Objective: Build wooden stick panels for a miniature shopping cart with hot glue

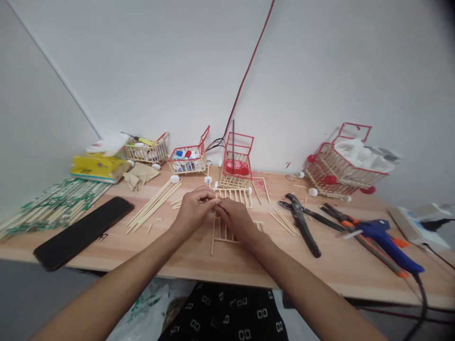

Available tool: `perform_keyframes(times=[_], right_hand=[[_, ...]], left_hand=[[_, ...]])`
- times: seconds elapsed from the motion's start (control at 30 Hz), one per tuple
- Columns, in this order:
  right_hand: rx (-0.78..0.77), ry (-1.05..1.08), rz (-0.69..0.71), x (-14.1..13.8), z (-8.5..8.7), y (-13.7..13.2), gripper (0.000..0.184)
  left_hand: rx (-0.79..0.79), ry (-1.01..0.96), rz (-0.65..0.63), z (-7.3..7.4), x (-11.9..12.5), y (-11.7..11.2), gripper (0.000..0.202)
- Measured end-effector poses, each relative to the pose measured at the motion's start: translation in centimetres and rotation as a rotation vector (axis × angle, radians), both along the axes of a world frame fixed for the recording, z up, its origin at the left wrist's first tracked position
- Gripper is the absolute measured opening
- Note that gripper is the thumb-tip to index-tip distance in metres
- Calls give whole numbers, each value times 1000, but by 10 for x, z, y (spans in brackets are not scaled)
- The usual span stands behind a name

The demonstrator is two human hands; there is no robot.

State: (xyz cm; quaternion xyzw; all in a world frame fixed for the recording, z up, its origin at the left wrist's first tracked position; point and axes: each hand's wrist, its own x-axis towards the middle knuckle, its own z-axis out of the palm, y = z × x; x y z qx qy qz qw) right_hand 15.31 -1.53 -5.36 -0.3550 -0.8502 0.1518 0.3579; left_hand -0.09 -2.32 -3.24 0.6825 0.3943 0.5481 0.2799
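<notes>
Bunching fingertips of bare left hand (196, 208) against the other's, pinched contents indeterminable; overlapping flat, pale wooden slatted frame (227, 240) on brown wooden tabletop (337, 260) with bare right hand (237, 217); possibly risking cracked joints through bearing down.

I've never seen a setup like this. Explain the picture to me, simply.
There is no machine here: a person works with two bare hands. The single picture comes from a camera worn on the head, looking forward and down, so both forearms reach in from the bottom.

The left hand and right hand meet at the fingertips above a ladder-like stick frame. Anything pinched between them is too hidden to make out.

On the wooden table, four small carts with red trim stand along the wall. To the left are loose sticks and what looks like a black phone; to the right, hand tools and a blue glue gun.
</notes>
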Motion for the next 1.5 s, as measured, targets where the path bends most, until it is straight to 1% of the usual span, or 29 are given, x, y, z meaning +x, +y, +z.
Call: perform_keyframes(times=[0.33, 0.63, 0.9, 1.23, 1.5], right_hand=[[27, -19, -1, 0, 2, -1, 21], [8, -1, 4, -1, 0, 1, 23], [-4, -25, -17, -1, 3, -1, 21], [28, -17, -1, 0, 5, -3, 21], [-5, 7, 11, -1, 4, -3, 21]], left_hand=[[-11, 4, -11, 0, 0, -1, 12], [-9, 6, -2, 1, 0, -1, 11], [-8, -7, -2, 0, 0, 0, 10], [-6, -2, -3, 0, 0, 0, 11], [-1, 3, -2, -2, -1, 0, 10]])
